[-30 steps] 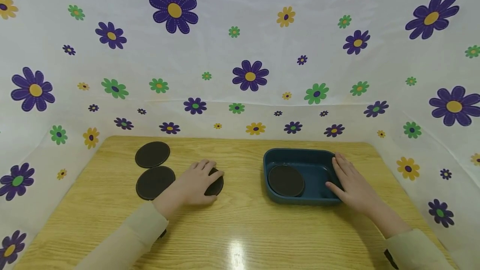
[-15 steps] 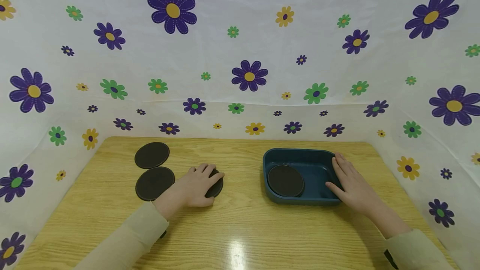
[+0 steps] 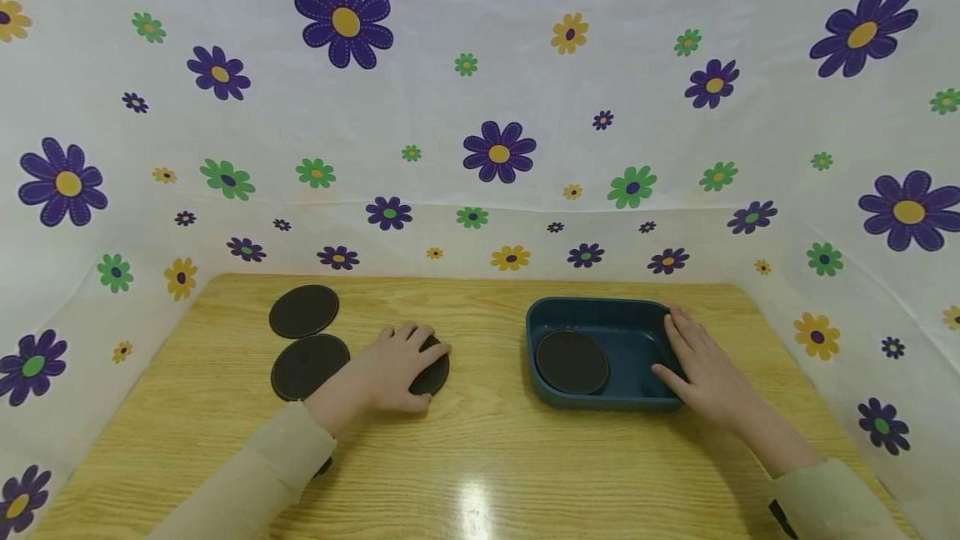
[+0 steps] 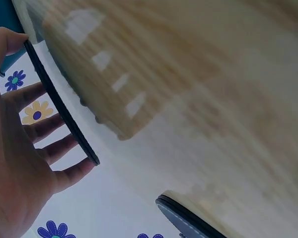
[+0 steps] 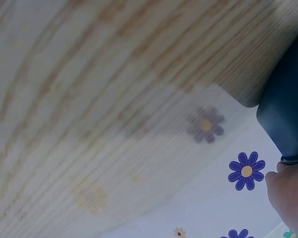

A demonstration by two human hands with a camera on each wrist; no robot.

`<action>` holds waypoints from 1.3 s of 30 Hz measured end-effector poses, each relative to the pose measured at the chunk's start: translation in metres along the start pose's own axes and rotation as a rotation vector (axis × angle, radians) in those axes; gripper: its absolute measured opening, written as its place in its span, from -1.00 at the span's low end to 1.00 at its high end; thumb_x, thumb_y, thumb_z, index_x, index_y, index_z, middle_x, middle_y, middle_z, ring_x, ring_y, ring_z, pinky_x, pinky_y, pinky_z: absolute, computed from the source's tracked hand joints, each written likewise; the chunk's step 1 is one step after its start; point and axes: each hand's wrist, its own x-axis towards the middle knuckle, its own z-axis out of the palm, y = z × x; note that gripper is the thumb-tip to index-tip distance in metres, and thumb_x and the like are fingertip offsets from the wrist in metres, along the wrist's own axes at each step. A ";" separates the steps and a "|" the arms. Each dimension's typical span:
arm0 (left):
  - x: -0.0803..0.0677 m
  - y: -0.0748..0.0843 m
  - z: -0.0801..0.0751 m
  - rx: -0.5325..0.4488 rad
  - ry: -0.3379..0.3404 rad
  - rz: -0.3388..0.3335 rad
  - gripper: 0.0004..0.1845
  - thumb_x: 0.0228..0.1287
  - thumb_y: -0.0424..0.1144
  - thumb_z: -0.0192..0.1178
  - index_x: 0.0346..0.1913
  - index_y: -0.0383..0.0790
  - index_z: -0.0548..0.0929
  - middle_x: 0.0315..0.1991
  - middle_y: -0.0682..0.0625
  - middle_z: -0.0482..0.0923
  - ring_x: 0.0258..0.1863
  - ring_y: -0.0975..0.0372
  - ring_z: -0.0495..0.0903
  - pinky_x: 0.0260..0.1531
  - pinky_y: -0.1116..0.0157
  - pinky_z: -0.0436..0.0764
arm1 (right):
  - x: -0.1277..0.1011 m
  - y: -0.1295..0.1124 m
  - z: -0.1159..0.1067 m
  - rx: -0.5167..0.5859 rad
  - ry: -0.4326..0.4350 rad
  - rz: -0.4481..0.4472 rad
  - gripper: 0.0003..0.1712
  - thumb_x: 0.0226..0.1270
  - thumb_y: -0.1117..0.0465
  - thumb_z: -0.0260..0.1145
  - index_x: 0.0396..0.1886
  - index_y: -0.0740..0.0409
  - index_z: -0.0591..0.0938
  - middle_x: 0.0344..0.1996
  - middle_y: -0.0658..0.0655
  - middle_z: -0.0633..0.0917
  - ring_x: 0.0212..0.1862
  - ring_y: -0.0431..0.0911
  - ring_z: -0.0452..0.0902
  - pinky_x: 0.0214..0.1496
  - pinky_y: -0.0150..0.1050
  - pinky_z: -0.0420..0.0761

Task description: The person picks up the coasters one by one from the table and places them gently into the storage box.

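Note:
In the head view my left hand (image 3: 386, 369) grips a black round coaster (image 3: 435, 375) by its edge, left of the table's middle. In the left wrist view the fingers and thumb span the rim of the coaster (image 4: 61, 103), seen edge-on and apart from the tabletop. A blue rectangular bin (image 3: 637, 350) stands on the right. Another black coaster (image 3: 572, 362) lies in its left end. My right hand (image 3: 701, 373) rests on the bin's right rim with nearly straight fingers. In the right wrist view, part of that hand (image 5: 290, 193) touches the bin (image 5: 283, 114).
Two more black coasters lie flat at the left of the wooden table (image 3: 480, 448), a far one (image 3: 303, 311) and a nearer one (image 3: 309, 367) partly behind my left wrist. A white flowered cloth (image 3: 427, 90) encloses the back and sides.
My left hand and its coaster shift only slightly, and the thumb and fingers move a little around the edge. My right hand and the bin stay in place.

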 end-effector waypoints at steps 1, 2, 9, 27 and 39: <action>0.000 0.000 -0.001 0.005 0.006 0.005 -0.21 0.31 0.20 0.31 0.55 0.02 0.44 0.46 -0.21 0.39 0.42 -0.16 0.41 0.29 -0.27 0.49 | 0.000 0.000 0.000 0.000 -0.001 0.000 -0.03 0.65 -0.07 0.17 0.63 0.58 0.06 0.66 0.54 0.04 0.75 0.27 -0.23 0.55 -0.55 -0.62; 0.000 0.001 -0.002 0.006 0.009 0.009 -0.21 0.30 0.20 0.31 0.55 0.02 0.45 0.46 -0.21 0.40 0.42 -0.16 0.41 0.28 -0.26 0.49 | 0.000 0.000 0.000 -0.002 -0.001 0.000 -0.03 0.65 -0.07 0.17 0.63 0.59 0.06 0.66 0.55 0.05 0.75 0.28 -0.22 0.55 -0.55 -0.62; 0.006 0.006 -0.007 0.013 0.015 0.033 -0.20 0.31 0.19 0.29 0.57 0.04 0.42 0.45 -0.18 0.40 0.44 -0.13 0.40 0.31 -0.25 0.48 | 0.000 -0.003 -0.002 0.018 -0.027 0.023 -0.01 0.64 -0.08 0.19 0.64 0.57 0.05 0.66 0.54 0.04 0.74 0.30 -0.20 0.64 -0.43 -0.58; 0.041 0.030 -0.029 0.031 0.052 0.111 -0.16 0.35 0.22 0.25 0.64 0.09 0.31 0.55 -0.15 0.32 0.50 -0.10 0.35 0.38 -0.16 0.46 | 0.001 0.002 0.000 0.021 -0.006 0.002 -0.02 0.65 -0.07 0.17 0.64 0.57 0.03 0.67 0.52 0.02 0.75 0.29 -0.22 0.59 -0.51 -0.60; 0.062 0.049 -0.046 0.098 0.116 0.139 -0.17 0.33 0.24 0.22 0.62 0.12 0.33 0.51 -0.08 0.36 0.45 -0.02 0.36 0.32 -0.07 0.49 | 0.001 0.000 -0.001 0.018 -0.029 0.025 -0.01 0.64 -0.07 0.19 0.64 0.57 0.04 0.66 0.54 0.03 0.74 0.32 -0.20 0.63 -0.44 -0.59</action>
